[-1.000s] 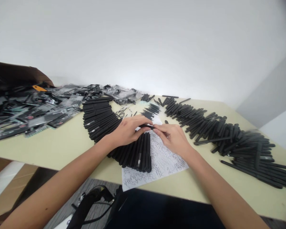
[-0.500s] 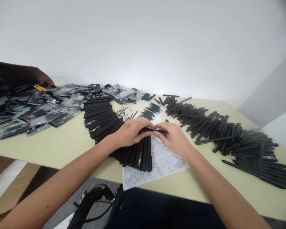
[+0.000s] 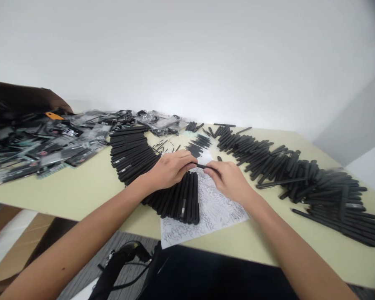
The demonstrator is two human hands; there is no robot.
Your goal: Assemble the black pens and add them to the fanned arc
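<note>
Above the scribbled sheet of paper (image 3: 218, 208), both hands grip one black pen (image 3: 201, 166), held roughly level. My left hand (image 3: 173, 168) is closed around its left end, and my right hand (image 3: 229, 177) pinches the right end. A short dark stretch of the pen shows between the fingers; its ends are hidden. Under and beside my left hand, a fan of black pens (image 3: 131, 154) lies side by side, curving onto the paper. Just beyond the hands is a small stack of thin black pieces (image 3: 198, 145), too small to make out well.
A long heap of black pens (image 3: 268, 162) runs down the right side of the yellow table (image 3: 90, 189). At left, plastic packaging (image 3: 78, 141) is piled by a cardboard box (image 3: 28, 93). A white wall (image 3: 187, 62) stands behind. Below the table edge are carton flaps (image 3: 21, 246).
The hands have drawn slightly apart, and more of the pen's middle shows between them. The pen now slopes a little down to the right. The surrounding piles look the same.
</note>
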